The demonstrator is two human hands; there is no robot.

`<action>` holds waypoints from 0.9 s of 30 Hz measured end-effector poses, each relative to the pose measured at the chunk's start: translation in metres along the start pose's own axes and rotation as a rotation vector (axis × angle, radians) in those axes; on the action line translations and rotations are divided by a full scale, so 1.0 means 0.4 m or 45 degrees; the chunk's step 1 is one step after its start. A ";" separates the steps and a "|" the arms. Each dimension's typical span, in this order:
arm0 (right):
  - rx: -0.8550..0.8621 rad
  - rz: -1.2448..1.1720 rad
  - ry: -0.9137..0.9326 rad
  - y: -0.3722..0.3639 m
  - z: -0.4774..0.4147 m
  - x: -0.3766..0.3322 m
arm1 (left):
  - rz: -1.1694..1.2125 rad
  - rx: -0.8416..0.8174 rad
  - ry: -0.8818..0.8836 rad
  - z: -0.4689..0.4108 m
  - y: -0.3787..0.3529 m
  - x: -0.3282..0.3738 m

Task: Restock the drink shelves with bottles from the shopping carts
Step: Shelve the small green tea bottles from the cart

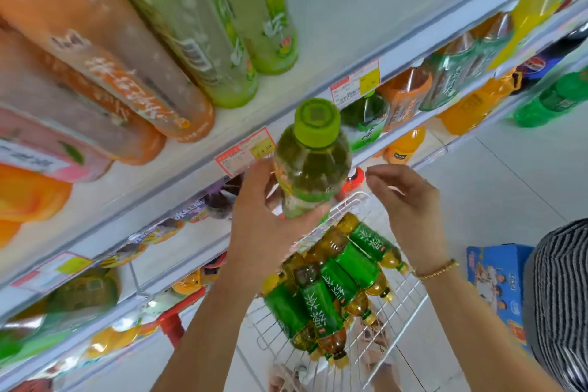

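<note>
Head view: the left hand [264, 226] grips a tea bottle [313, 165] round its lower body and holds it upright just in front of the front edge of the white shelf [334, 25], its ribbed lime-green cap towards the camera. The right hand [410, 200] hangs just beside the bottle without touching it, holding nothing, its fingers loosely bent; a beaded gold bracelet [436, 270] sits on its wrist. On the shelf, tall orange-labelled bottles [121, 73] and pale green ones [203, 29] stand at the left, and the smooth board lies bare from there towards the right end. A red and yellow price tag [245, 151] is fixed to the front edge near the held bottle. Below the hands, a white wire cart [353, 198] holds clear plastic bottles [331, 293] of amber tea with glossy green labels, lying on their sides and packed together. A blue carton [496, 283] stands on the pale tiled floor [509, 175] beyond the cart's right side.
</note>
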State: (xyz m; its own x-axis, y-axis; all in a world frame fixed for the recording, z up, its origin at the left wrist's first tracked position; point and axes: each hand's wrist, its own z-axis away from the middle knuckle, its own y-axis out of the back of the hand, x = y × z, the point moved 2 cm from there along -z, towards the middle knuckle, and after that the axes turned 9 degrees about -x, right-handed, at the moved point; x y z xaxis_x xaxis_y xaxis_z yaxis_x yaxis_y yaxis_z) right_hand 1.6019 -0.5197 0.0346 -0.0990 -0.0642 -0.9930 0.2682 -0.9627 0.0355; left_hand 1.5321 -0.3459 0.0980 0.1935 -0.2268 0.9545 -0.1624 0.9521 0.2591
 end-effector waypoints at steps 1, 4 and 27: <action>0.071 0.016 0.090 0.015 -0.019 -0.047 | -0.024 0.017 -0.071 -0.011 0.000 0.051; 0.187 0.261 0.357 0.056 -0.089 -0.155 | -0.142 0.149 -0.370 -0.048 0.002 0.178; 0.072 0.843 0.581 0.174 -0.337 -0.235 | 0.137 0.758 -0.345 -0.535 -0.126 0.291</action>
State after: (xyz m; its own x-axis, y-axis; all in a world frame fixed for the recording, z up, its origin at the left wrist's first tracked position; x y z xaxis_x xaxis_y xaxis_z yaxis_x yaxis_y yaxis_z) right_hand 1.7593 -0.5452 0.1154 0.4682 -0.5240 -0.7115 0.0840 -0.7752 0.6261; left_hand 1.7700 -0.3762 0.1647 -0.0915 -0.2543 0.9628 -0.6890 0.7142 0.1232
